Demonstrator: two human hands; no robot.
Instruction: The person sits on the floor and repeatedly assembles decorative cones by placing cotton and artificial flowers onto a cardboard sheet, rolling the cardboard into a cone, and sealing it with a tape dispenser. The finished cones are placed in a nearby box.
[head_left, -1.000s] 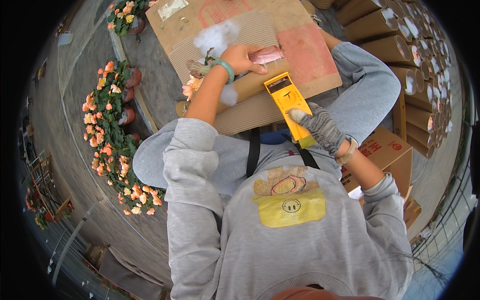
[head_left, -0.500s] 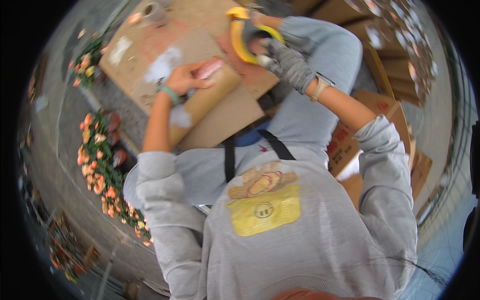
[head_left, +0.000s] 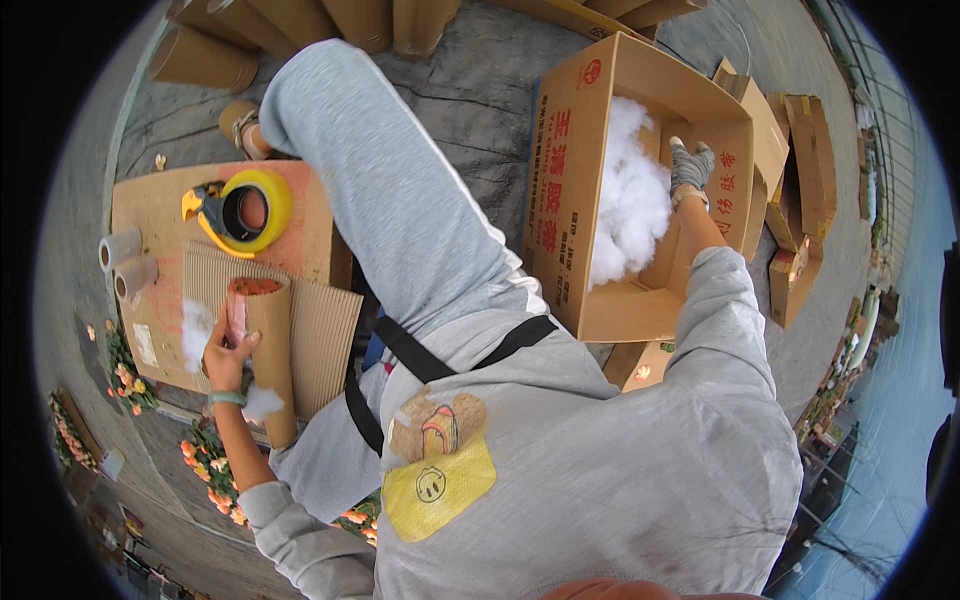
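Note:
My left hand (head_left: 230,358) is closed round the side of a brown cardboard tube (head_left: 273,365), its thumb pressed on the tube. Something pink (head_left: 237,312) shows along the tube's upper end, beside my fingers. Under the tube lies a sheet of corrugated cardboard (head_left: 328,335); white fluff (head_left: 263,403) clings near my wrist. My right hand (head_left: 692,168), in a grey glove, reaches into an open cardboard box (head_left: 565,190). Its fingers are apart, with nothing seen in them. White stuffing (head_left: 630,205) fills part of the box next to that hand.
A yellow tape dispenser (head_left: 250,212) rests on a flat carton (head_left: 150,195), with two small white rolls (head_left: 128,262) at its left edge. Tall cardboard tubes (head_left: 205,58) stand at the back left. Potted flowers (head_left: 215,470) sit on the near left. More open cartons (head_left: 805,170) lie at right.
My right hand has left the tape dispenser and moved right into the box. The view has swung right. My left hand stays on the tube, and the dispenser now lies on the carton.

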